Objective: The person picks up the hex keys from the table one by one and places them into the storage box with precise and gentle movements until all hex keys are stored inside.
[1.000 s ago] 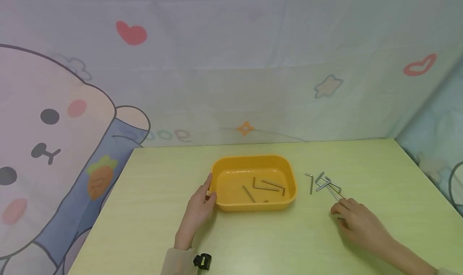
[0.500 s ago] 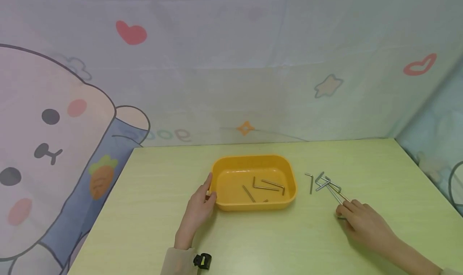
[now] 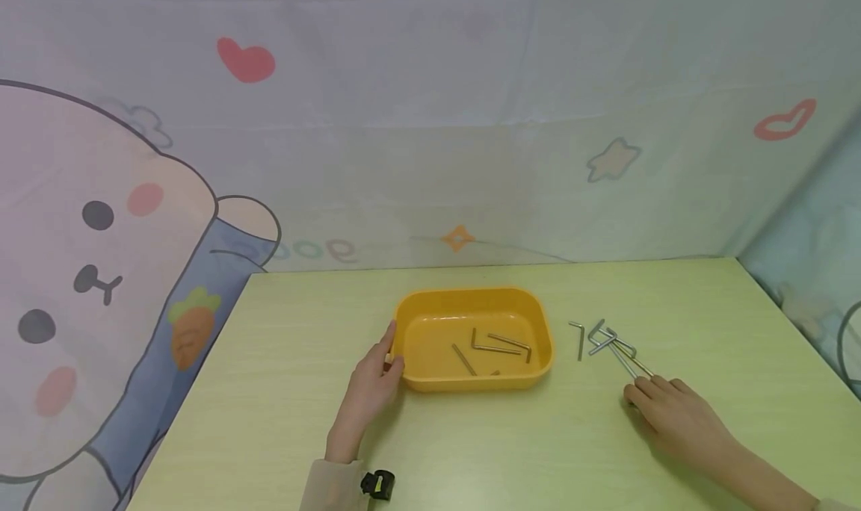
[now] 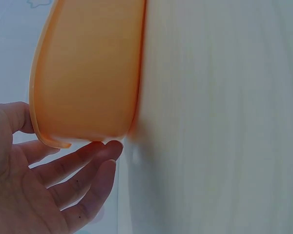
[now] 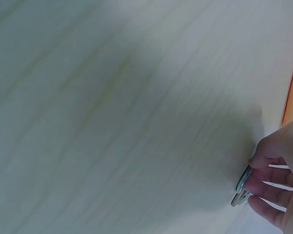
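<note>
My left hand (image 3: 366, 388) grips the left end of a yellow plastic tray (image 3: 471, 385); the left wrist view has the thumb at its rim and fingertips against the outer wall. Several L-shaped hex keys lie inside the tray, one hex key (image 3: 498, 350) near its middle. To the right, my right hand (image 3: 676, 410) pinches the near ends of two long hex keys (image 3: 625, 363), low over the table. Their far ends lie among a small pile of hex keys (image 3: 601, 346). In the right wrist view, metal ends (image 5: 241, 184) show between thumb and fingers.
A single short hex key (image 3: 581, 343) lies between the tray and the pile. The pale wooden table (image 3: 504, 451) meets a printed cloth backdrop (image 3: 417, 160) at its far edge. A dark cable (image 3: 844, 347) hangs at the far right.
My right hand has shifted slightly right and towards the near edge, its fingers drawing in on the ends of the long hex keys. The left hand and tray have stayed put.
</note>
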### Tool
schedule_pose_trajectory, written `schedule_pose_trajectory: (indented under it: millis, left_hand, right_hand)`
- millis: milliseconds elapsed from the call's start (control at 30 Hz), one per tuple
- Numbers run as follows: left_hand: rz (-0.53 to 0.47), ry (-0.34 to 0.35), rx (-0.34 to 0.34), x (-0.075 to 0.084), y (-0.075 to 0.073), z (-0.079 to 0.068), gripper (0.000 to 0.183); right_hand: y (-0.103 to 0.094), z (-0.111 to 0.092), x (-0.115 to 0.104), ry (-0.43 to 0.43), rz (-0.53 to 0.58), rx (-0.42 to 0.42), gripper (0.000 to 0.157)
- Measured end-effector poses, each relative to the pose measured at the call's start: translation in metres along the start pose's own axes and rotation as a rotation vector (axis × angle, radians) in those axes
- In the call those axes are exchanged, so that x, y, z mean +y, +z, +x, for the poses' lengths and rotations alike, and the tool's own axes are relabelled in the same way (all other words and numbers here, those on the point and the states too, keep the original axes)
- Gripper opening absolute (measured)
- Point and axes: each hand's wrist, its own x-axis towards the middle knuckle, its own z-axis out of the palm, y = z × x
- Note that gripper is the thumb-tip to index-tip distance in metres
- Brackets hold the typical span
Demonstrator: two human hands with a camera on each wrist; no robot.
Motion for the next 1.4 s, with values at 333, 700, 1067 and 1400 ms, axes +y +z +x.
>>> schedule_pose_trajectory:
  millis: [333,700,1067,1400]
  left_hand:
    - [-0.017,0.016,0.003,-0.0018,0.0009,-0.0001,0.059]
    - [-0.015,0.018,0.002,-0.0003,0.001,0.0001,0.059]
    - [-0.006,0.013,0.004,-0.0006,0.0017,0.0007,0.059]
    - [0.004,0.012,0.01,-0.0014,0.0014,0.0005,0.059]
  right_hand:
    - [0.0031,0.002,-0.0011,-0.018,-0.066,0.048,0.057]
    - [0.0059,-0.0003,0.0006,-0.039,-0.084,0.034,0.028]
    - [0.0062,-0.002,0.0002,-0.025,-0.098,0.007,0.013]
    - [0.0056,0.0076,-0.0019,-0.047,-0.097,0.065,0.016]
